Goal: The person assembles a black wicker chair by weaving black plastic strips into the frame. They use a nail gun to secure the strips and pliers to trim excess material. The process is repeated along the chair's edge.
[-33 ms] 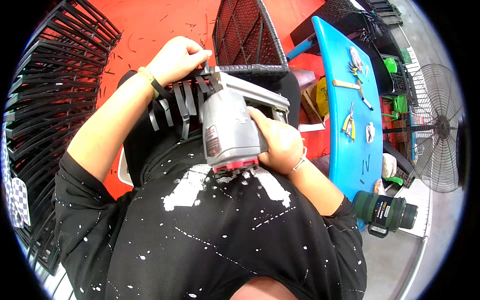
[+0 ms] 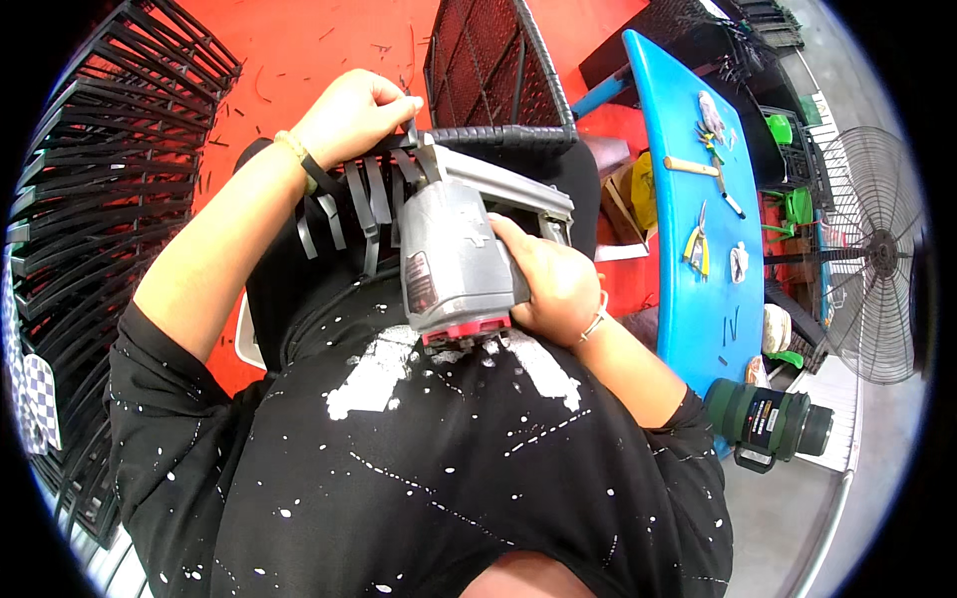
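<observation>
My right hand (image 2: 560, 284) is wrapped round the handle of a grey nail gun (image 2: 449, 254) with a red end cap. The gun's nose rests at the near edge of a black woven rattan frame (image 2: 498, 137) that lies on my lap. My left hand (image 2: 354, 115) is closed, its thumb and finger pinching a dark plastic strip (image 2: 411, 128) just beside the nose. Several loose strip ends (image 2: 367, 204) hang from the frame below my left wrist. The gun's body hides part of the frame's edge.
On the right a blue table (image 2: 688, 319) holds a hammer (image 2: 690, 166), yellow-handled pliers (image 2: 698, 249) and a green lens-shaped cylinder (image 2: 768, 421). A large fan (image 2: 877, 254) stands beyond. Stacked black frames (image 2: 110, 209) fill the left. Strip scraps lie on the red floor (image 2: 289, 40).
The nail gun has shifted very slightly left with my right hand. My left hand keeps its pinch on the strip, almost unmoved.
</observation>
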The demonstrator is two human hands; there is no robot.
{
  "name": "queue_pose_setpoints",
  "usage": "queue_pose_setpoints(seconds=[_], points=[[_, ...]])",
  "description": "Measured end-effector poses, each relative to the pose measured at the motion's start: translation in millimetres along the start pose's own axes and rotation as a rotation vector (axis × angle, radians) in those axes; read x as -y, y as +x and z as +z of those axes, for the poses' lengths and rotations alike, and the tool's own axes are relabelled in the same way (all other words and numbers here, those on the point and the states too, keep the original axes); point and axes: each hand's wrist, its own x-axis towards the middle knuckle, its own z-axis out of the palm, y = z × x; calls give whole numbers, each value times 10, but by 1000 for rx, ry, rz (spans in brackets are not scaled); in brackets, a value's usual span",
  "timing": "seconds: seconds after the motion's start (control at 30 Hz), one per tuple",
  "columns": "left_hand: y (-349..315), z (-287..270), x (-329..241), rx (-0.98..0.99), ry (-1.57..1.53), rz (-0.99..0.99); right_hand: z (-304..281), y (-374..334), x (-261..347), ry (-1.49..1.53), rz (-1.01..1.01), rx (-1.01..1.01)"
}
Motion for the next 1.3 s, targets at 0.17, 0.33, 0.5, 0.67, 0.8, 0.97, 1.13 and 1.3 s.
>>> queue_pose_setpoints(seconds=[0.17,0.33,0.5,0.67,0.8,0.97,1.13,1.3], points=[[27,-15,53,2,63,30,153,-51,-37,13,41,128],[26,22,-3,-6,-58,-13,233,-94,-57,43,52,105],[17,14,20,-12,-95,-44,263,-104,-50,23,77,113],[64,-14,31,41,-109,-18,287,-126,-49,-1,83,84],[60,1,29,15,-95,-63,301,-145,-62,37,94,62],[82,-40,39,58,-79,-72,365,-178,-78,45,77,-12],[51,-16,21,2,-134,-18,291,-133,-20,69,152,79],[100,-113,100,22,-173,-117,244,-100,4,74,138,16]])
